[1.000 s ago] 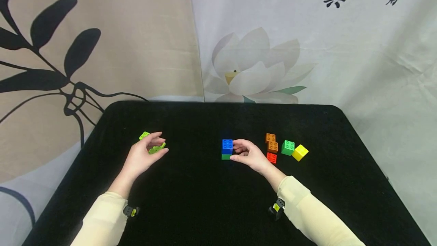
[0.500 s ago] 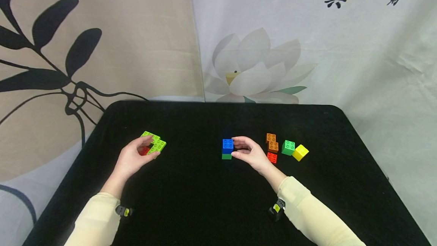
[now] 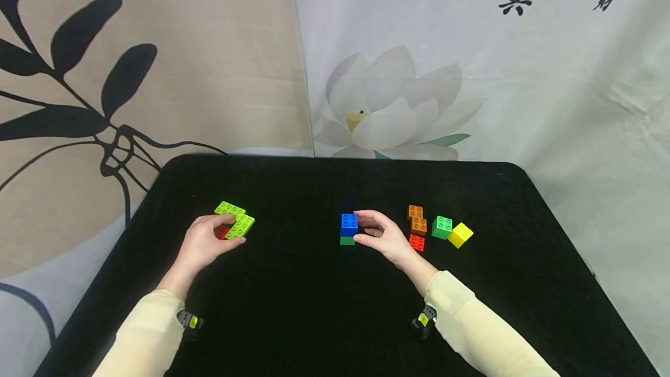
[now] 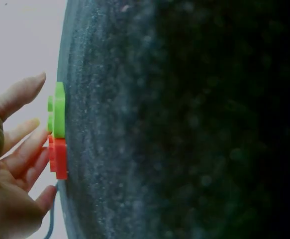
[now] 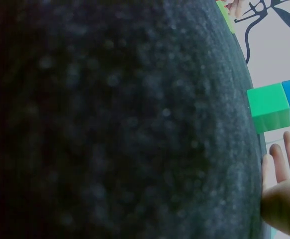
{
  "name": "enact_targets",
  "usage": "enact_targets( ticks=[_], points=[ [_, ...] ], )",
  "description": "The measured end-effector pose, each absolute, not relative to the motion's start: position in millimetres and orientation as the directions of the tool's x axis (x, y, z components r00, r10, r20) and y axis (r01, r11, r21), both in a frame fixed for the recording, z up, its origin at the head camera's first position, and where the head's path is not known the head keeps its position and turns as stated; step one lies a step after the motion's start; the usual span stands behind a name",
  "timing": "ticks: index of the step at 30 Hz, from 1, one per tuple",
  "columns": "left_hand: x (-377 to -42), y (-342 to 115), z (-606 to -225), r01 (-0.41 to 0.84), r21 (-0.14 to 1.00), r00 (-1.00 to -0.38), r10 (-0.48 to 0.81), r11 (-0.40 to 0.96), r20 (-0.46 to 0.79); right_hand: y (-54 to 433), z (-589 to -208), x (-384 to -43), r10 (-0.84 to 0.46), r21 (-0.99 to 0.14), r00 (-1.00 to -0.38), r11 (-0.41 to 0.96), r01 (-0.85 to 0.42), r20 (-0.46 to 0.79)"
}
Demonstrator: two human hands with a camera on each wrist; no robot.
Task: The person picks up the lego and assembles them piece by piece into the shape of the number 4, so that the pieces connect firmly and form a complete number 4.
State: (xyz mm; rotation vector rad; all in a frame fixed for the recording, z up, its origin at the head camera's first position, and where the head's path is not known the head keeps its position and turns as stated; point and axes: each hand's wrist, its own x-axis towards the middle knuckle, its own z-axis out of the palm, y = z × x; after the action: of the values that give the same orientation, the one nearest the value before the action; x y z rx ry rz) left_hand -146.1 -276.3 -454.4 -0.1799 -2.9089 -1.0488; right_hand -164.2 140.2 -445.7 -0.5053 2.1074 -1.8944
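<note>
My left hand (image 3: 203, 243) is curved over a red brick (image 4: 58, 158) beside two lime-green bricks (image 3: 242, 226) laid in a stepped shape. In the left wrist view its thumb is apart from the lime brick, while other fingers lie close behind the red one. On the table's middle stands a blue brick (image 3: 349, 224) on top of a green brick (image 3: 347, 241). The thumb and forefinger of my right hand (image 3: 384, 237) are at the blue brick's right corners and appear to pinch it. In the right wrist view the other fingers extend below the stack.
Right of the right hand lie two orange bricks (image 3: 417, 219), a red brick (image 3: 416, 242), a green brick (image 3: 442, 227) and a yellow brick (image 3: 460, 235). The black table (image 3: 293, 307) ends at a patterned cloth backdrop (image 3: 235, 63).
The left hand has drawn back to the left from over the lime bricks, uncovering them and part of the red brick. The right hand has barely shifted; the blue and green stack stays in place.
</note>
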Motion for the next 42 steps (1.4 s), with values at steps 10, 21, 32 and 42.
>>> enact_targets(
  ticks=[10, 21, 32, 42],
  points=[
    [-151.5, -276.0, -460.7, 0.136, 0.615, -0.991, 0.115, 0.777, 0.074, 144.6, -474.8, -175.7, -0.420, -0.992, -0.906, 0.082, -0.097, 0.054],
    [-156.9, -278.9, -468.4, 0.146, 0.646, -0.989, 0.135, 0.749, 0.067, 144.5, -471.4, -173.6, -0.423, -0.989, -0.905, 0.101, -0.105, 0.053],
    [-160.1, -277.9, -471.8, 0.182, 0.634, -0.983, 0.159, 0.752, 0.094, 144.0, -477.7, -177.0, -0.410, -0.986, -0.909, 0.110, -0.123, 0.067],
    [-159.5, -276.9, -472.1, 0.204, 0.654, -0.979, 0.169, 0.728, 0.118, 142.2, -477.2, -176.6, -0.407, -0.984, -0.911, 0.127, -0.126, 0.064]
  ],
)
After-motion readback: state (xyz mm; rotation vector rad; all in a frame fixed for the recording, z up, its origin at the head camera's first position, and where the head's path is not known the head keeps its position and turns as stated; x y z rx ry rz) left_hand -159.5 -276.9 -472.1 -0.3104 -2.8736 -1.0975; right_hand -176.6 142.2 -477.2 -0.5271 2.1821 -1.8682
